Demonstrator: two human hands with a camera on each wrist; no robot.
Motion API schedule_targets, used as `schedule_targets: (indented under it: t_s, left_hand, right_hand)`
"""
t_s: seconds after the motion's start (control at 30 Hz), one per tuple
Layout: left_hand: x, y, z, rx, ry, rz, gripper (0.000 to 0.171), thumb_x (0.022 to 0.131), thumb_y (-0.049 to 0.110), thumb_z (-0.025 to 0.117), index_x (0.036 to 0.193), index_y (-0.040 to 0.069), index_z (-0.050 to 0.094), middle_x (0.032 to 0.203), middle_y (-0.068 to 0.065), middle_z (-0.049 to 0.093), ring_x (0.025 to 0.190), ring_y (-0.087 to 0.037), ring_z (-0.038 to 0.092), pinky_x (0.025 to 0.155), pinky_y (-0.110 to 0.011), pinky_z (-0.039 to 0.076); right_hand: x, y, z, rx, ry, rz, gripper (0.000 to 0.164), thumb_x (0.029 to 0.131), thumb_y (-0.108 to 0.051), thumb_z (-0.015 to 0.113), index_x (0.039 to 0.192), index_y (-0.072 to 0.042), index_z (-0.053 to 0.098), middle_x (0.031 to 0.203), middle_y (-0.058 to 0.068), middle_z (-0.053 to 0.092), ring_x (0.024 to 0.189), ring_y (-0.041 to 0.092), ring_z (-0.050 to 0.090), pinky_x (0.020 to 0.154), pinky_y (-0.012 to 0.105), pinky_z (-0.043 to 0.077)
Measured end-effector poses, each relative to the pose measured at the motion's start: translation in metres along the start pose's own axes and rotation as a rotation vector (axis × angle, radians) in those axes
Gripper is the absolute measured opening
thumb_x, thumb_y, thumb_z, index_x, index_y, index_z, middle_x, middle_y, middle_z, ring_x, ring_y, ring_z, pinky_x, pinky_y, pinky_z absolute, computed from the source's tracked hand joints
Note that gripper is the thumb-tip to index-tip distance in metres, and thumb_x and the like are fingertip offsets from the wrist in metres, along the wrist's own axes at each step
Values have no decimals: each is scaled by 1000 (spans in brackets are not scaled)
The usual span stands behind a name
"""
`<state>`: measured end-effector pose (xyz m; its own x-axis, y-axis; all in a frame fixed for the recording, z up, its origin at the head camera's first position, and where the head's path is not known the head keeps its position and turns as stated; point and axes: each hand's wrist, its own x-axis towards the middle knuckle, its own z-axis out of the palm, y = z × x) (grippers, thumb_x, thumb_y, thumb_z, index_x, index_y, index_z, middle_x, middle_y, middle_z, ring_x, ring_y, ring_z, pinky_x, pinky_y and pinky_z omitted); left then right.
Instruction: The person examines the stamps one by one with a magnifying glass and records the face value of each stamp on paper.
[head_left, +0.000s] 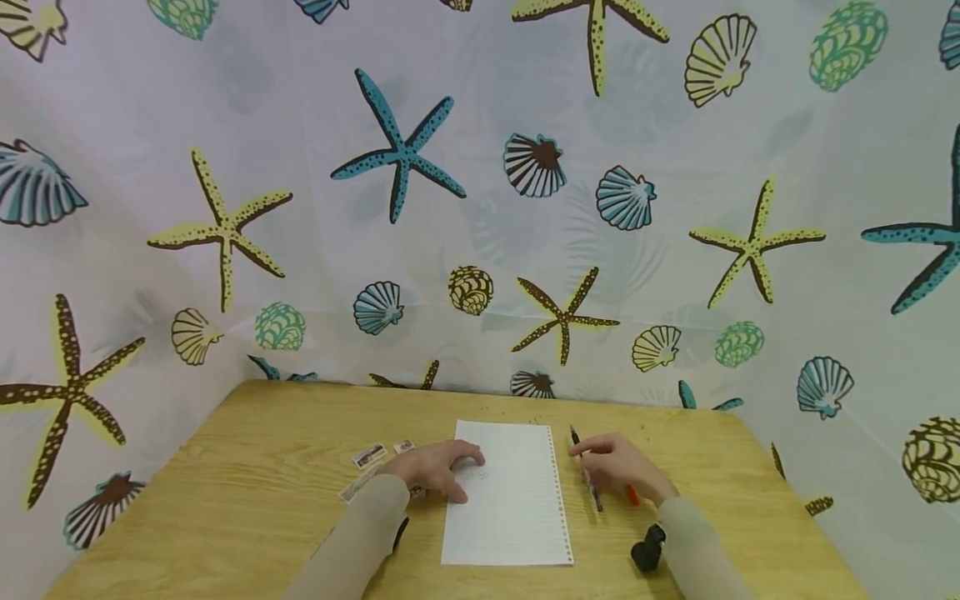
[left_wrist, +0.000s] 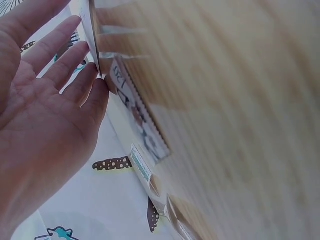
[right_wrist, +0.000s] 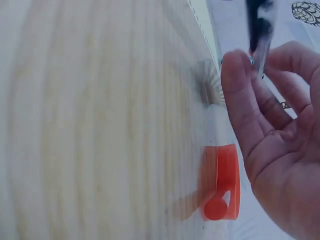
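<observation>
A lined sheet of paper point(head_left: 510, 500) with small pencil-like marks near its upper left lies on the wooden table. My left hand point(head_left: 438, 467) rests over the sheet's left edge, fingers spread and holding nothing. Beside and partly under that hand are several postage stamps point(head_left: 369, 455); one stamp point(left_wrist: 137, 110) shows large numerals in the left wrist view. Right of the sheet, my right hand point(head_left: 618, 462) pinches a dark-and-clear pen point(head_left: 575, 437) between thumb and fingers. The pen point(right_wrist: 261, 30) looks blurred in the right wrist view.
An orange plastic object point(right_wrist: 227, 182) with a round knob lies on the table point(head_left: 247, 475) below the right hand; its kind is unclear. A black wrist device point(head_left: 648, 548) sits at the right sleeve. A shell-and-starfish patterned curtain point(head_left: 465, 242) encloses the table's back and sides.
</observation>
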<state>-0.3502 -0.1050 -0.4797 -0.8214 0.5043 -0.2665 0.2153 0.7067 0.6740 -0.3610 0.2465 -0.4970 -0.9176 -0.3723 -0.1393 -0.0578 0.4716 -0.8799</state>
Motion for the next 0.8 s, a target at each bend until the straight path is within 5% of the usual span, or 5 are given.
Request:
schedule_targets:
  t_s: [0.3, 0.6, 0.8]
  left_hand:
    - [3, -3, -1, 2, 0, 11, 53, 79, 10, 81, 127, 23, 62, 155, -10, 39, 147, -35, 28, 117, -57, 25]
    - [4, -5, 1, 8, 7, 6, 53, 79, 12, 82, 126, 25, 63, 155, -8, 39, 147, -34, 28, 116, -57, 26]
    - [6, -5, 1, 15, 3, 2, 53, 79, 13, 82, 127, 26, 62, 155, -7, 39, 148, -33, 27, 117, -57, 26]
  right_hand:
    - [1, -7, 3, 397, -73, -132, 40, 101, -14, 52, 125, 17, 53, 93, 11, 71, 79, 17, 69, 75, 36, 60]
    - [3, -18, 18, 332, -94, -132, 30, 92, -22, 70, 109, -1, 58, 91, 6, 66, 80, 15, 63, 77, 33, 57]
    - [5, -20, 27, 297, -93, -114, 29, 101, -33, 55, 93, -5, 53, 64, -4, 41, 58, 11, 40, 68, 29, 49]
